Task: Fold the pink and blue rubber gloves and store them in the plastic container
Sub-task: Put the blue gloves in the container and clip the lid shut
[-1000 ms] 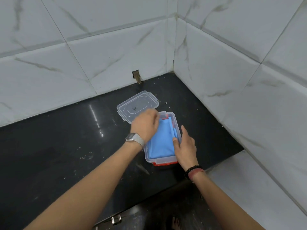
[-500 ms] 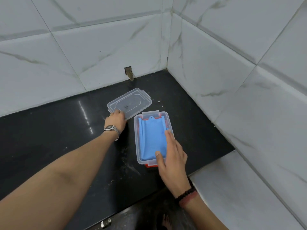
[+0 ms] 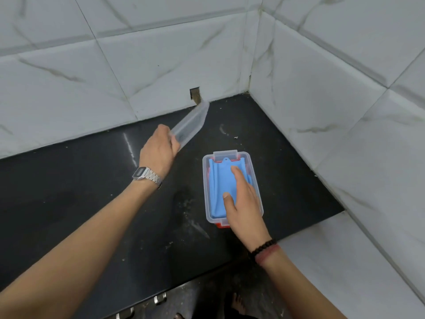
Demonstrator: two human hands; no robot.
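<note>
A clear plastic container [image 3: 205, 180] stands on the black counter [image 3: 92, 203] near the corner. A folded blue rubber glove [image 3: 218, 189] lies on top inside it, and only a thin reddish-pink edge of the other glove [image 3: 222, 224] shows beneath. My right hand [image 3: 241, 201] lies flat on the blue glove, fingers spread, pressing it down. My left hand [image 3: 159, 150] grips the clear lid [image 3: 192, 124] by one end and holds it tilted up off the counter, left of and behind the container.
White marble-look tiled walls [image 3: 322, 100] close in the counter at the back and right. A small hole in the wall [image 3: 195, 95] sits at the back behind the lid. The counter's front edge runs along the bottom, with metal handles [image 3: 159, 299] below it.
My left hand went from the container to the lid, took hold of it and lifted it off the counter. My right hand moved onto the blue glove and lies flat on it.
</note>
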